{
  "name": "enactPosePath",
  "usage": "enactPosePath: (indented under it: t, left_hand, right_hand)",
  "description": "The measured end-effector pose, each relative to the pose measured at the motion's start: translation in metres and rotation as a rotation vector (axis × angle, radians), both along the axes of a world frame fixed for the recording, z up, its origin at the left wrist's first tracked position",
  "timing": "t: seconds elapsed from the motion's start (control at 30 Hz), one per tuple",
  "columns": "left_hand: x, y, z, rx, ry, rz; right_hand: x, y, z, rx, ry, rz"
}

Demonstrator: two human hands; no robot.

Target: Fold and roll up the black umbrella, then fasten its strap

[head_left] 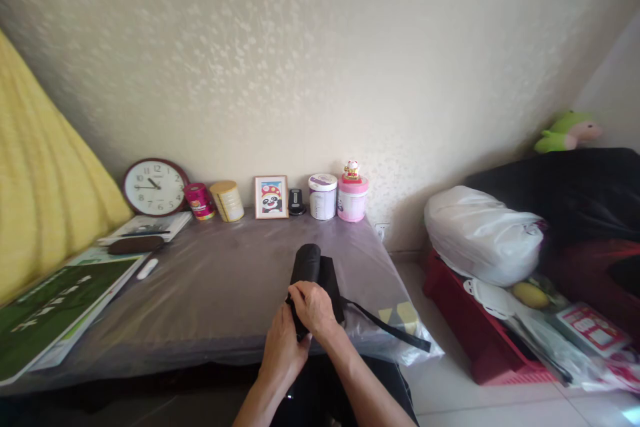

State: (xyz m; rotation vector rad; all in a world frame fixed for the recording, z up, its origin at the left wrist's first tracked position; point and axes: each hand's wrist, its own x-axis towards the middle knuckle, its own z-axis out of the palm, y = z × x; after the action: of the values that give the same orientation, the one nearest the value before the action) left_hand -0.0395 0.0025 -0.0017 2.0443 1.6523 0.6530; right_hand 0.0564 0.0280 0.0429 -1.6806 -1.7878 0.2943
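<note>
A black rolled bundle, its exact kind unclear, lies near the front edge of the table and points away from me. My left hand is closed around its near end, thumb along the side. Over the top of it, just ahead of the left, my right hand curls its fingers onto the bundle. Beside the roll, on its right, sits a flat black piece, partly hidden by the right hand. From there a black strap trails right across the table's corner. What the fingertips press on is hidden.
The plastic-covered table holds a clock, tins, a panda picture frame and lidded tubs along the wall. Books and a brown case lie left. A red crate with bags stands right.
</note>
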Motion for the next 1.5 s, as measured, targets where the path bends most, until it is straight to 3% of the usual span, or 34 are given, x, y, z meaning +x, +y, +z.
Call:
enactPosePath:
  t: [0.4,0.77,0.93,1.07,1.17,1.27,1.37,1.5]
  left_hand:
    - [-0.004,0.0,-0.007,0.078,-0.117,-0.05]
    - [-0.005,0.001,-0.012,0.06,-0.125,-0.047]
    - [-0.004,0.0,-0.02,0.084,-0.044,-0.03]
    - [-0.001,0.0,-0.025,0.11,0.034,-0.013]
    - [0.003,0.0,-0.018,0.069,0.099,0.0]
    - [0.006,-0.001,-0.005,0.001,0.183,0.001]
    - [0.009,-0.003,0.006,-0.046,0.239,-0.001]
    - [0.012,-0.006,0.012,-0.058,0.251,0.001]
  right_hand:
    - [0.007,-0.011,-0.013,0.068,0.193,0.111]
    - [0.015,-0.003,-0.006,0.07,0.326,0.25]
    - [0.026,0.012,-0.017,0.249,0.149,0.051]
    - [0.026,0.036,-0.037,0.243,-0.028,-0.035]
    - [0.025,0.057,-0.046,0.21,-0.071,-0.04]
    - [0.031,0.078,-0.052,0.247,-0.014,-0.087]
    - [0.04,0.094,-0.063,0.32,0.171,-0.221]
    - [0.038,0.104,-0.079,0.285,0.373,-0.3]
